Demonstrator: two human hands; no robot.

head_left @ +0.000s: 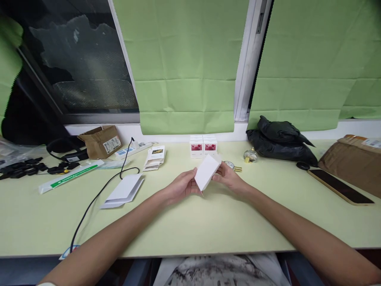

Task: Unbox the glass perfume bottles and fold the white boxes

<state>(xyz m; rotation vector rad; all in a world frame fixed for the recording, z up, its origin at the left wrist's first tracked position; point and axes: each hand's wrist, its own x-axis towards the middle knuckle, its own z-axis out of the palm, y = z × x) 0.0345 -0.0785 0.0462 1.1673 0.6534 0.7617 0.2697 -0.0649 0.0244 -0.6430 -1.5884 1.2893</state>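
Between my two hands, a small white cardboard box is held tilted above the table. My left hand grips its lower left side, fingers partly hidden behind it. On the upper right side, my right hand pinches the box with thumb and fingers. Just beyond the right hand lies a round gauge with a brass stem, partly covered by that hand. A second gauge sits farther right. White boxes with red pictures stand together behind my hands.
Left of my arms lie a flattened white carton, a printed carton and a black cable. An opened brown box stands farther back. Rightward are black plastic bags, a phone and a brown parcel.
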